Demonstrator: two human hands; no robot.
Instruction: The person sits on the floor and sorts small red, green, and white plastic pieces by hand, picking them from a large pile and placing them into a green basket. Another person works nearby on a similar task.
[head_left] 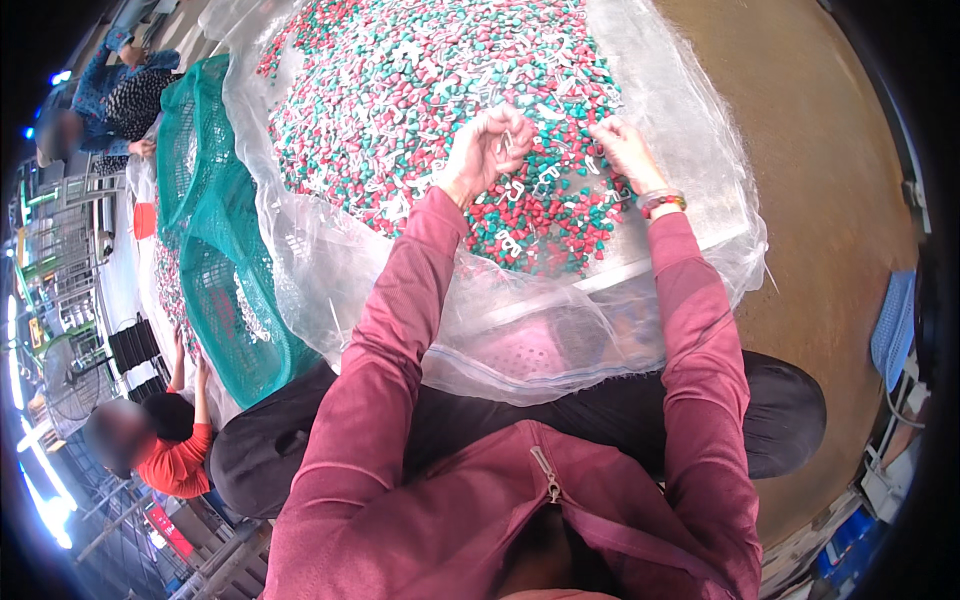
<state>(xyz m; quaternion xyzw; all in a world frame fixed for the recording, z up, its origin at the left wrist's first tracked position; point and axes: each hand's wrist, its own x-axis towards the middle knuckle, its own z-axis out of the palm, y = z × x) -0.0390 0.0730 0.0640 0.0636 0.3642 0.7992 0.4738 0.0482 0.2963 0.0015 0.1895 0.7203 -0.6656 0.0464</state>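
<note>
A wide heap of small red, green and white plastic pieces (pixel 440 90) lies in front of me, with several white hook-like ones (pixel 510 243) among them. My left hand (pixel 488 150) hovers over the heap, palm turned partly up and fingers curled. What looks like a small white piece shows at its fingertips. To its right, my right hand (pixel 627 155) has its thumb and fingers pinched together at the heap's right edge. Whatever that pinch holds is too small to make out. A bracelet circles the right wrist.
Sheer white netting (pixel 700 130) lies under the heap and hangs over the table's near edge above my lap. Green mesh baskets (pixel 215 250) stand at the left. Beyond them sit a person in orange (pixel 178 460) and another in blue (pixel 95 95). A blue basket (pixel 893 330) is at the far right.
</note>
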